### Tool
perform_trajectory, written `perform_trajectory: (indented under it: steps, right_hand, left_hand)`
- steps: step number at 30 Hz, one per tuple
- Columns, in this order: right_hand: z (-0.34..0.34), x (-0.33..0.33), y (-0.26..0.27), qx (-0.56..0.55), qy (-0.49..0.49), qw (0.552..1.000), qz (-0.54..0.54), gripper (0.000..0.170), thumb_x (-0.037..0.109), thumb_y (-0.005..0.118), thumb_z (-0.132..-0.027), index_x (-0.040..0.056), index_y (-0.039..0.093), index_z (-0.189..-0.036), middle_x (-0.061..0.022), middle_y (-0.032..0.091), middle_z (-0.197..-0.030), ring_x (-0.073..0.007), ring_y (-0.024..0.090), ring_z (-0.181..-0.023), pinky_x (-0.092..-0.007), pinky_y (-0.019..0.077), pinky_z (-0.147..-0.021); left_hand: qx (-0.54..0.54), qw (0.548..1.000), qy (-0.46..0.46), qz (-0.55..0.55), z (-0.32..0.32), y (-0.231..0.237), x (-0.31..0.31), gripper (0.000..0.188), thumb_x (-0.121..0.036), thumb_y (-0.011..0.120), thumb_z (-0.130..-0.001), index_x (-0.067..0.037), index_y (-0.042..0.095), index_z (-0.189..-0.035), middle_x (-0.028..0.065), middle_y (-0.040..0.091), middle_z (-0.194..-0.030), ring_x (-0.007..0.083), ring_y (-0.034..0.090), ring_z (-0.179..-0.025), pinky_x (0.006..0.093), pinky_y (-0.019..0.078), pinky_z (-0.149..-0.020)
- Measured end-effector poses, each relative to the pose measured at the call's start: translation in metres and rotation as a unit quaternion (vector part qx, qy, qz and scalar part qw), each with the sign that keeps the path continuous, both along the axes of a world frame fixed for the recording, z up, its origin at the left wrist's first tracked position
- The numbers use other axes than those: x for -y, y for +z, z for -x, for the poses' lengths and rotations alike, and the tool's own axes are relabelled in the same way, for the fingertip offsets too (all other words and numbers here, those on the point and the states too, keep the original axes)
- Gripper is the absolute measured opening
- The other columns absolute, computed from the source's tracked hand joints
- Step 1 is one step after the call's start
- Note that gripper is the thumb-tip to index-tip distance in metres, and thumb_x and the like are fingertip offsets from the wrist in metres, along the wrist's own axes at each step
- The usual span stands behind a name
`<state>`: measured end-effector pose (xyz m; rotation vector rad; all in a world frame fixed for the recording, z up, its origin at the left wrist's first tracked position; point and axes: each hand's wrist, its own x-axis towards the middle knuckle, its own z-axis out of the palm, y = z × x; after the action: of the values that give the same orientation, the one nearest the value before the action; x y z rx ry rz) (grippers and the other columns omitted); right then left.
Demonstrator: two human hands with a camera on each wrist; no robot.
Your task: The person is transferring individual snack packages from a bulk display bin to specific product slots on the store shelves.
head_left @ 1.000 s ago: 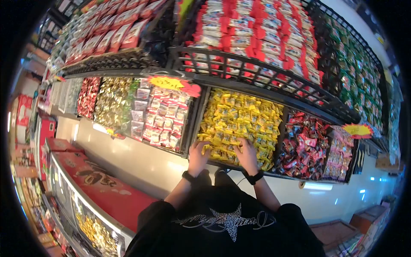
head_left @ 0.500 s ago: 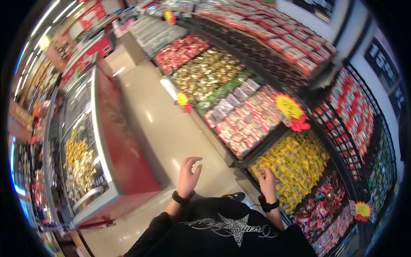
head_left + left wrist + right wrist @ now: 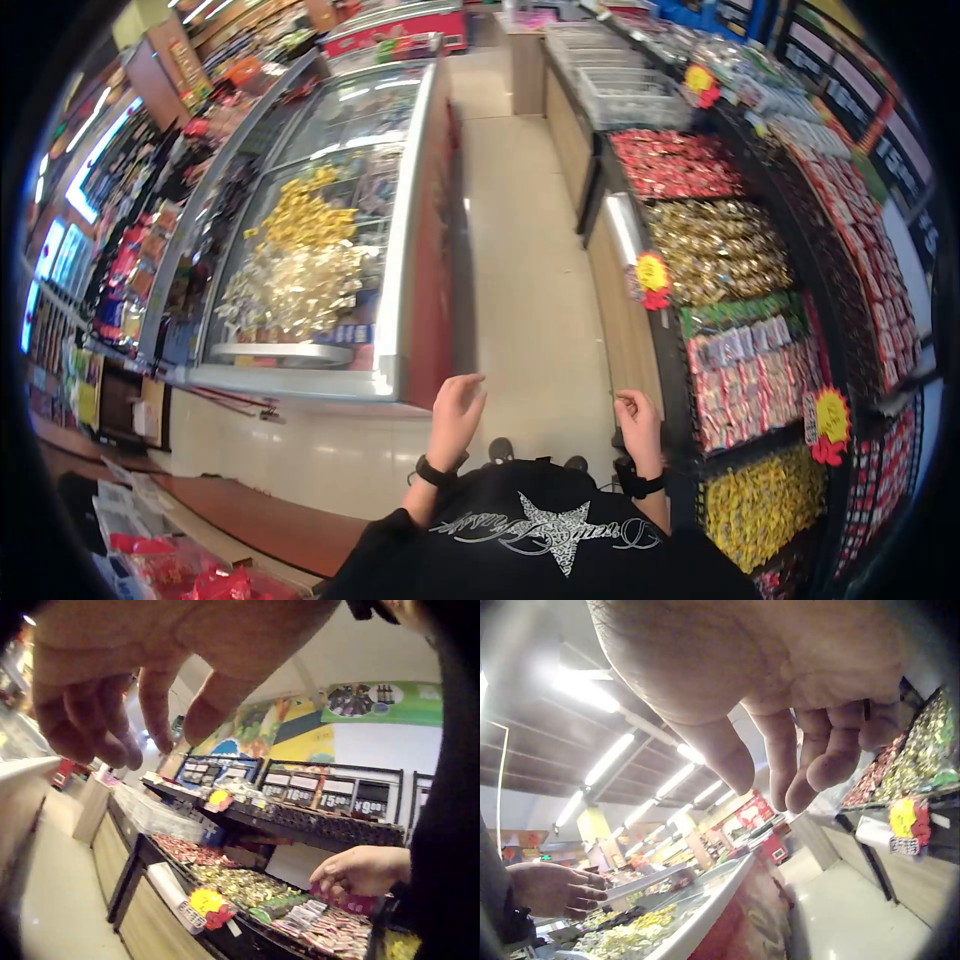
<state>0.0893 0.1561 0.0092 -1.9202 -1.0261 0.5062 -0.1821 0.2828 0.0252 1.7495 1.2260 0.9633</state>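
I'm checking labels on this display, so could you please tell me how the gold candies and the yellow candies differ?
The gold candies glint like metal foil, while the yellow candies are a plainer, brighter yellow. The gold candies lie farther along the aisle, whereas the yellow candies lie closer to the person's right hand. Both are piles of many small pieces.

Gold-wrapped candy heap [image 3: 715, 250]: crinkled, shiny, foil-like wrappers
Pale beige floor [image 3: 525, 230]: smooth, glossy
Light-brown upright stand panel [image 3: 628, 345]: smooth, wood-grained
Black printed top [image 3: 450, 560]: matt cloth
White openwork basket [image 3: 640, 119]: plastic-looking, hard
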Motion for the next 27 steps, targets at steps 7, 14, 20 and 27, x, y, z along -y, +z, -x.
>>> perform_trajectory:
  steps: [7, 14, 20, 27]
  right_hand:
    - [0.039, -0.113, 0.011, 0.085, 0.175, 0.981, 0.028, 0.015, 0.013, 0.063, -0.079, 0.0041, 0.062, -0.092, -0.0077, 0.061, -0.081, -0.0207, 0.057, -0.067, -0.0336, 0.0437, -0.066]
    - [0.062, -0.228, 0.010, 0.091, 0.292, 0.952, 0.023, 0.015, 0.018, 0.062, -0.080, 0.0083, 0.062, -0.091, -0.0038, 0.061, -0.081, -0.0202, 0.058, -0.076, -0.0341, 0.0348, -0.076]
    - [0.019, -0.331, 0.011, 0.079, 0.346, 0.935, -0.015, 0.014, 0.018, 0.062, -0.080, 0.0084, 0.062, -0.091, -0.0033, 0.061, -0.082, -0.0203, 0.058, -0.076, -0.0351, 0.0347, -0.078]
    - [-0.075, -0.435, 0.035, 0.152, 0.282, 0.946, -0.042, 0.015, 0.016, 0.063, -0.078, 0.0078, 0.062, -0.091, -0.0040, 0.061, -0.081, -0.0206, 0.057, -0.070, -0.0336, 0.0361, -0.075]
  left_hand:
    - [0.029, 0.987, 0.134, 0.080, 0.070, -0.015, -0.013, 0.023, -0.008, 0.061, -0.082, -0.005, 0.061, -0.105, 0.0095, 0.061, -0.100, 0.0205, 0.060, -0.090, 0.0311, 0.0459, -0.076]
    - [0.050, 0.965, 0.213, 0.142, 0.067, -0.041, -0.047, 0.025, -0.009, 0.061, -0.083, -0.005, 0.061, -0.107, 0.0082, 0.061, -0.100, 0.0182, 0.059, -0.086, 0.0308, 0.0459, -0.076]
    - [0.045, 0.966, 0.239, 0.088, 0.022, -0.027, -0.145, 0.025, -0.011, 0.062, -0.082, -0.004, 0.061, -0.106, 0.0100, 0.061, -0.098, 0.0198, 0.060, -0.085, 0.0314, 0.0473, -0.077]
    - [0.016, 0.972, 0.233, 0.027, -0.038, -0.013, -0.265, 0.025, -0.013, 0.063, -0.081, -0.004, 0.061, -0.104, 0.0134, 0.061, -0.099, 0.0274, 0.058, -0.094, 0.0351, 0.0459, -0.083]
